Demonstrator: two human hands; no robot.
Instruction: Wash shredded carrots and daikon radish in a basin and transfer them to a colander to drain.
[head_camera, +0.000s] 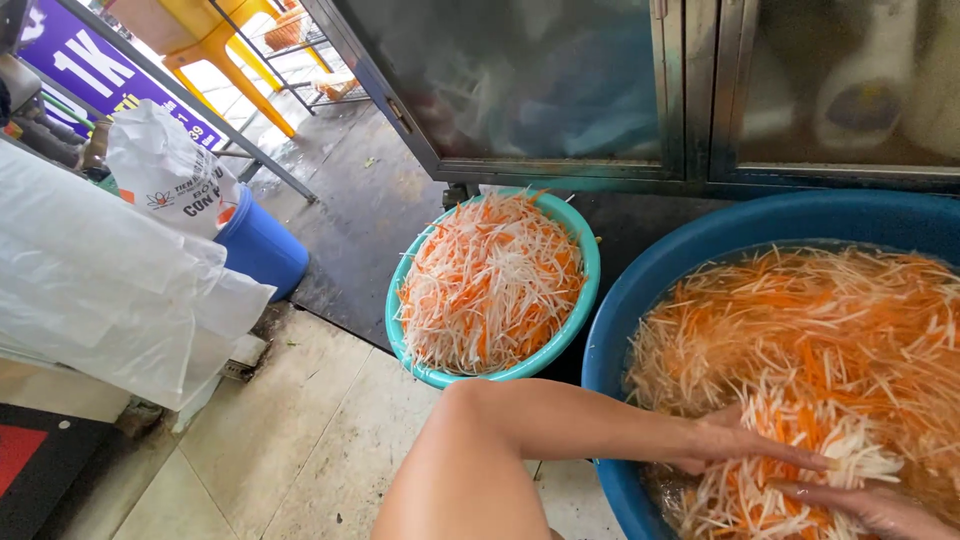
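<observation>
Fingers (790, 462) around crosswise shreds (800, 425) (both hands)

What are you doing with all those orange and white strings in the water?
A person is pressing a bunch of shredded carrot and white vegetable strips between both hands, the left hand on top and the right hand underneath. This happens over a big blue tub full of water and more floating strips. Beside it, on the floor, a smaller teal basin is heaped with the same shreds, out of the water.
</observation>
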